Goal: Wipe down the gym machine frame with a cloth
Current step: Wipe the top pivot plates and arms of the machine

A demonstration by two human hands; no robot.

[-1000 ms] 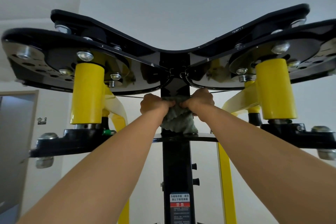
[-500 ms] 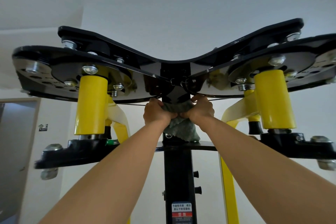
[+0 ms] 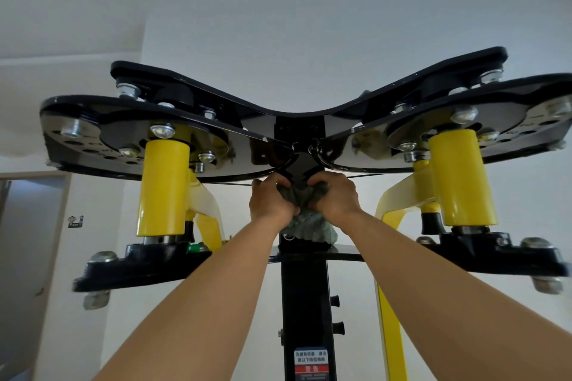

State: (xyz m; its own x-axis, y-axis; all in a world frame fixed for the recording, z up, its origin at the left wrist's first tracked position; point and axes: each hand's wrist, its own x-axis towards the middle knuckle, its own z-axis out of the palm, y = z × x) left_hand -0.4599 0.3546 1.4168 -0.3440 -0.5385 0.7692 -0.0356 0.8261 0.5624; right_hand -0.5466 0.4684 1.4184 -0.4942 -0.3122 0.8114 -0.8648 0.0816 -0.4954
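I look up at the gym machine's black upright post [image 3: 305,303], which meets wide black top plates [image 3: 192,120] overhead. A grey-green cloth [image 3: 309,224] is bunched against the post just under the plates. My left hand [image 3: 270,202] and my right hand [image 3: 335,199] both grip the cloth side by side, fingers curled into it, and press it on the post. The lower part of the cloth hangs below my wrists.
Yellow cylinders stand on the left [image 3: 164,187] and right [image 3: 461,178] between the top plates and black lower brackets [image 3: 139,266]. Bolts stud the plates. A yellow bar [image 3: 391,334] runs down right of the post. A warning label [image 3: 310,362] sits low on the post. A doorway [image 3: 28,257] is at left.
The view has tilted upward, so the machine sits lower in frame. Both hands have slid the cloth up the post, closer to the underside of the top plates.
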